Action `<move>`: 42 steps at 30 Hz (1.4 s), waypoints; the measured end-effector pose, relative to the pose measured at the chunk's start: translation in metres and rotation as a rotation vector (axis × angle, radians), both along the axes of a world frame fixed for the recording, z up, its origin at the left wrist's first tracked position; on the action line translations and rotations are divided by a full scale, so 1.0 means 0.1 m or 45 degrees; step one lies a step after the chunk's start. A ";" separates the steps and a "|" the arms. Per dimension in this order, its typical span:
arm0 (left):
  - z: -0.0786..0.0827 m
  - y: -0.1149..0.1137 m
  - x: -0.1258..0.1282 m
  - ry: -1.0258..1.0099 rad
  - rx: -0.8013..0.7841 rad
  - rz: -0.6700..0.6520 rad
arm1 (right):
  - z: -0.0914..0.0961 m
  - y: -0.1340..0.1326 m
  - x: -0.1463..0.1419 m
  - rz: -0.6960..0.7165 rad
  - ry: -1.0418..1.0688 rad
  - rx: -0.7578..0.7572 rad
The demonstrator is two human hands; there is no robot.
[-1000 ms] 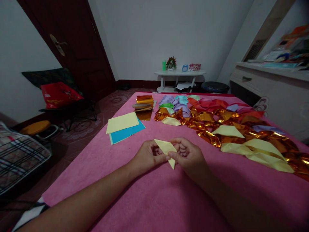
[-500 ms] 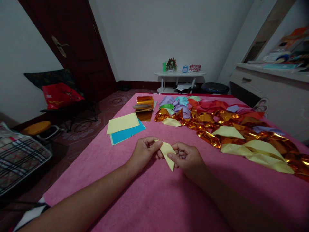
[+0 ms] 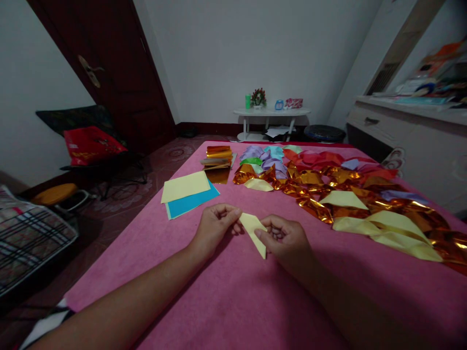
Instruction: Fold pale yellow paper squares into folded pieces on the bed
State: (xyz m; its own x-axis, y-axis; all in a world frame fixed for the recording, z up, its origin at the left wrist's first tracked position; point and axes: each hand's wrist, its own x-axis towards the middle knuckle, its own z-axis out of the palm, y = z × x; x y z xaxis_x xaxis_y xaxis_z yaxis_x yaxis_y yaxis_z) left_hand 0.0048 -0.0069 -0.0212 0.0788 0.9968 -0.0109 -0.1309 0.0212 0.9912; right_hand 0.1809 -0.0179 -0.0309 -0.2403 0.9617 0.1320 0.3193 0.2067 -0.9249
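Observation:
A folded piece of pale yellow paper is held between my two hands, a little above the pink cloth. My left hand pinches its upper left corner between thumb and fingers. My right hand grips the right side, with the thumb flat on the face and the fingers curled behind. The paper's lower end narrows to a point that hangs free. Beyond my left hand lie yellow sheets partly covering a blue sheet.
Gold foil sheets are stacked at the table's far left. Many folded paper pieces cover its right side, among them gold foil, yellow and red ones. Behind stands a small white table.
My left thumb and fingers have shifted slightly left, to the paper's corner. More of the paper's upper face shows, and its lower point has swung slightly right. My right hand stays nearly in place.

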 end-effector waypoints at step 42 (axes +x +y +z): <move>-0.02 -0.08 0.01 0.376 0.142 -0.259 | 0.05 0.01 0.05 0.055 -0.104 0.035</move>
